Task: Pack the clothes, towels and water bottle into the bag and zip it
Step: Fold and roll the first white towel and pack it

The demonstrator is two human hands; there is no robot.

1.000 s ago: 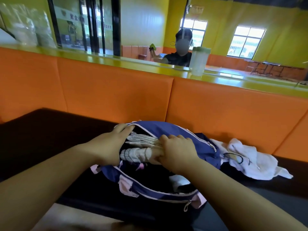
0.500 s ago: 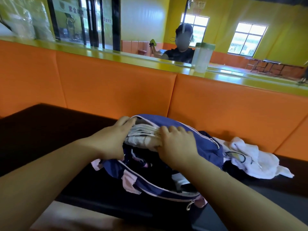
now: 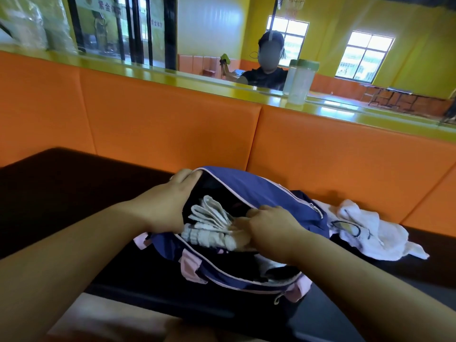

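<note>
A blue bag with pink trim (image 3: 259, 188) lies unzipped on the dark bench seat. My left hand (image 3: 167, 201) grips the bag's left rim and holds the mouth wide. My right hand (image 3: 269, 223) is inside the opening, closed on a folded pale striped towel (image 3: 209, 223) that sits in the bag. A white garment with a printed design (image 3: 355, 228) lies crumpled on the seat to the right of the bag. A clear water bottle with a green lid (image 3: 302, 81) stands on the yellow ledge behind the backrest.
An orange padded backrest (image 3: 172, 124) rises right behind the bag. The yellow ledge (image 3: 148, 70) runs along its top in front of a mirror, which reflects a seated person. Dark bench seat (image 3: 61, 183) extends left of the bag.
The towel has gone deeper into the bag. My left hand has pulled the rim up and back, opening the mouth wider, and my right hand has moved down inside with the towel.
</note>
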